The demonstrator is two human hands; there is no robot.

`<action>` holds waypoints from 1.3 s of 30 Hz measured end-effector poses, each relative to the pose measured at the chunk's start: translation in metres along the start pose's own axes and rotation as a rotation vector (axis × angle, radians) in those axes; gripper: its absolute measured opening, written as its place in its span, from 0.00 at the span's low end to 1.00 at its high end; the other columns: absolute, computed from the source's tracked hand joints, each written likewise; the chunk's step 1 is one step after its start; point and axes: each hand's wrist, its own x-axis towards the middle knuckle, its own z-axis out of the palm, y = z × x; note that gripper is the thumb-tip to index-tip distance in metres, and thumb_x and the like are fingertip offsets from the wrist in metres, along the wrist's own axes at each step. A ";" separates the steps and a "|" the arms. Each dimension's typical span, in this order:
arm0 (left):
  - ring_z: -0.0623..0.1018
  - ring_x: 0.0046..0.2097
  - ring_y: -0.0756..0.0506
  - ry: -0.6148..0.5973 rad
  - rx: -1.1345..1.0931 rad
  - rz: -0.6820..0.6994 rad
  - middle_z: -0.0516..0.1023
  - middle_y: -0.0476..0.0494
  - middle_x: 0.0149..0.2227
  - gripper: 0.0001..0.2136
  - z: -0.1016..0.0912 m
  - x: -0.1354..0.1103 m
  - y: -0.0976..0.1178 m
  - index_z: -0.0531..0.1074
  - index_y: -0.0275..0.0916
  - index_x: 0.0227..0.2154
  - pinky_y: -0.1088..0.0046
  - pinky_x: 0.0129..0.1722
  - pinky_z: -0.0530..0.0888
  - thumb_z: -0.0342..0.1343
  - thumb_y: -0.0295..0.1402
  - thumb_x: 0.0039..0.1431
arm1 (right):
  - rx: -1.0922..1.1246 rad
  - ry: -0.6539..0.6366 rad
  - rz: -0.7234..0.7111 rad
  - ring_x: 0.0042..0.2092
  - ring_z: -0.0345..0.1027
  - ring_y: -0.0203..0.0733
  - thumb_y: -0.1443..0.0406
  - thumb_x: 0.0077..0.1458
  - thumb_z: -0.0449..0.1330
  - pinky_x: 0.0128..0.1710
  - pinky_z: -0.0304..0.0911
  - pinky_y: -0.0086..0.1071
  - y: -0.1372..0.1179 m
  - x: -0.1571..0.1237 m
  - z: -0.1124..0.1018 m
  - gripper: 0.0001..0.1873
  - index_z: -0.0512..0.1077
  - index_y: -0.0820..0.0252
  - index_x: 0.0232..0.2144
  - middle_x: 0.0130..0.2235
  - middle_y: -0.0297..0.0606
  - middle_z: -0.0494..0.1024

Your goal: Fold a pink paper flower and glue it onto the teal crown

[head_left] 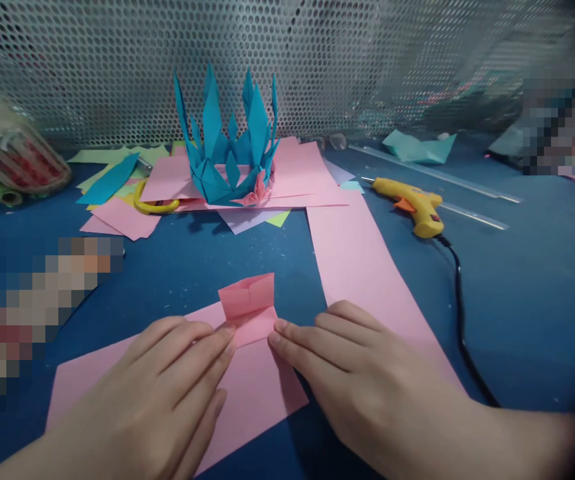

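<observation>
Between my hands is a small folded piece of pink paper [250,300], with its upper flap standing up from a crease. My left hand [172,373] has its fingertips on the left edge of that folded paper. At its right edge, the fingertips of my right hand [352,360] pinch the corner. Beneath both lies a larger pink paper sheet [252,400] on the blue table [187,267]. Farther back stands a blue folded-paper crown [217,180] with tall points and a pink paper piece at its front.
A yellow glue gun [412,203] with a black cord [460,313] lies at right, near clear glue sticks [432,170]. Yellow-handled scissors [156,205] rest among paper scraps [122,217]. A jar [17,147] stands far left; a perforated metal panel [317,60] borders the back.
</observation>
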 end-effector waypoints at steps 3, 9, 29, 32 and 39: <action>0.71 0.47 0.36 0.021 0.001 -0.038 0.78 0.33 0.47 0.13 -0.001 0.000 0.001 0.70 0.26 0.48 0.55 0.49 0.63 0.46 0.22 0.63 | -0.012 0.012 0.046 0.29 0.67 0.43 0.77 0.59 0.48 0.32 0.63 0.39 -0.003 -0.002 0.002 0.19 0.78 0.71 0.41 0.39 0.45 0.82; 0.71 0.47 0.42 -0.160 -0.067 -0.089 0.77 0.48 0.52 0.21 -0.006 0.003 -0.003 0.63 0.36 0.59 0.62 0.50 0.60 0.43 0.24 0.64 | 0.325 0.062 0.273 0.32 0.70 0.39 0.77 0.56 0.50 0.33 0.66 0.34 0.010 0.005 0.003 0.14 0.74 0.62 0.35 0.33 0.38 0.79; 0.63 0.63 0.45 -0.092 -0.027 -0.118 0.71 0.45 0.61 0.22 0.001 0.001 -0.003 0.61 0.37 0.59 0.67 0.61 0.52 0.48 0.30 0.61 | 0.438 0.096 0.232 0.63 0.56 0.50 0.69 0.58 0.58 0.59 0.60 0.43 0.022 0.016 0.014 0.12 0.77 0.63 0.43 0.60 0.52 0.64; 0.61 0.65 0.43 -0.108 -0.002 -0.055 0.68 0.40 0.62 0.25 0.001 -0.002 -0.006 0.59 0.33 0.61 0.68 0.64 0.50 0.49 0.30 0.59 | 0.450 0.053 0.148 0.59 0.62 0.46 0.69 0.58 0.60 0.57 0.62 0.39 0.026 0.016 0.012 0.09 0.77 0.63 0.40 0.53 0.49 0.73; 0.58 0.67 0.41 -0.118 -0.058 -0.006 0.71 0.38 0.60 0.22 0.001 0.001 -0.007 0.63 0.37 0.56 0.62 0.65 0.51 0.47 0.30 0.57 | 0.458 -0.060 0.096 0.59 0.61 0.46 0.58 0.57 0.64 0.57 0.57 0.42 0.036 0.017 0.010 0.18 0.74 0.56 0.48 0.53 0.41 0.75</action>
